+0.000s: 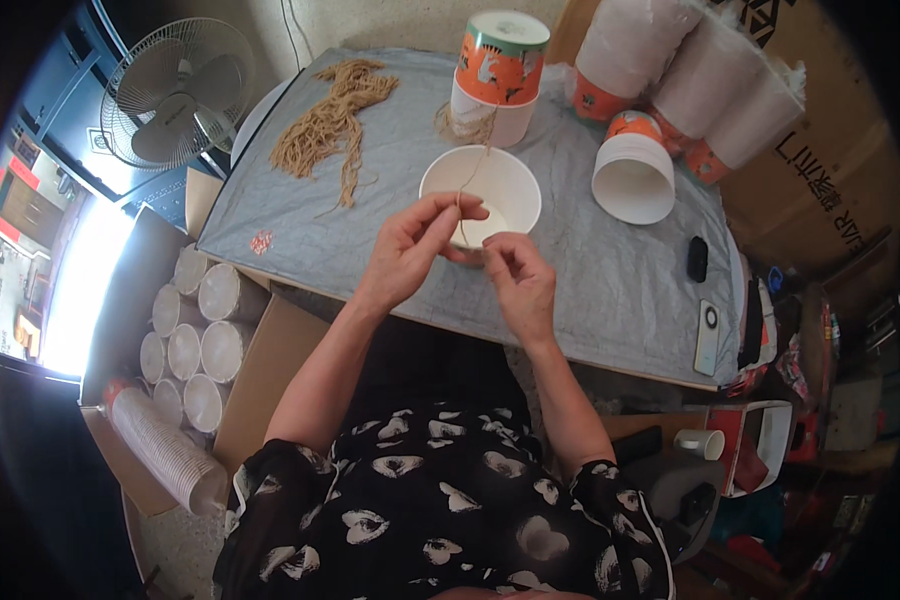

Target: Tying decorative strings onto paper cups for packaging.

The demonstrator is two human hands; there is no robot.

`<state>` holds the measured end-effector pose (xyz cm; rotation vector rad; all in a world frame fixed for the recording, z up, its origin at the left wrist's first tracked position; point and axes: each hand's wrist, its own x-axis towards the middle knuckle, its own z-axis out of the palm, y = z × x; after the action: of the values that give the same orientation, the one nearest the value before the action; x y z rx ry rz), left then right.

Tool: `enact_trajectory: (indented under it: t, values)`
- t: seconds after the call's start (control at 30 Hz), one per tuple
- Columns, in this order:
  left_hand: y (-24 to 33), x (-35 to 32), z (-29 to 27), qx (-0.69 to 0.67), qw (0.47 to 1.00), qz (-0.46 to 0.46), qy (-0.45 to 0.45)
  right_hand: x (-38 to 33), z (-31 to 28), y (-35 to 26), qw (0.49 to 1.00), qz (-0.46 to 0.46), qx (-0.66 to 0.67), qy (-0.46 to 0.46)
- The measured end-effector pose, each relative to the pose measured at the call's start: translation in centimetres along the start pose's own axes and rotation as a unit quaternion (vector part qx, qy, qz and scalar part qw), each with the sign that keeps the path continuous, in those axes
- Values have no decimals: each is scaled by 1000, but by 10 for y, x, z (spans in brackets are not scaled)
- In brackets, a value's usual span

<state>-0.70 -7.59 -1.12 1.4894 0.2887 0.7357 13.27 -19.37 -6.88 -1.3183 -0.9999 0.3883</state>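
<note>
My left hand (pixel 413 243) pinches a thin tan string (pixel 464 190) between thumb and forefinger, over the near rim of a white paper bucket (pixel 515 190). The bucket's mouth faces up, and its inside is bare white. Beside its near right rim, my right hand (pixel 522 282) has its fingertips pressed together; what they hold is hidden. From my left fingers the string runs up toward a stack of paper buckets (pixel 500 72) behind, upside down, orange with a green band. More tan string (pixel 467 125) hangs around the stack's white lower part.
A bundle of tan strings (pixel 335 125) lies at the table's far left. Wrapped bucket stacks (pixel 720 95) and a tipped white bucket (pixel 634 188) stand at right, near a phone (pixel 707 338) and a black object (pixel 697 260). A carton (pixel 270 365) of wrapped cup stacks and a fan (pixel 178 95) are left.
</note>
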Motion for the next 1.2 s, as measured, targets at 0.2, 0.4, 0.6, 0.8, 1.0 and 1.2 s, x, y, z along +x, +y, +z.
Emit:
enact_trajectory:
  t: [0.2, 0.4, 0.6, 0.8, 1.0, 1.2]
  values:
    - [9, 15, -1, 4, 999, -24, -22, 14, -16, -20, 999, -17, -24, -45]
    - [14, 30, 2, -9, 997, -74, -37, 43, -17, -50, 979, -135, -132, -72]
    - [16, 44, 2, -92, 985, -141, -18, 83, -25, -73, 949, -245, -141, -140]
    - [13, 54, 7, -32, 984, -163, -70, 127, -36, -61, 964, -159, -18, -214]
    - [10, 62, 3, -4, 983, -179, -50, 156, -36, -40, 948, 15, -21, -318]
    - [3, 68, -11, -18, 976, -199, -89, 158, -39, -34, 943, 78, 1, -325]
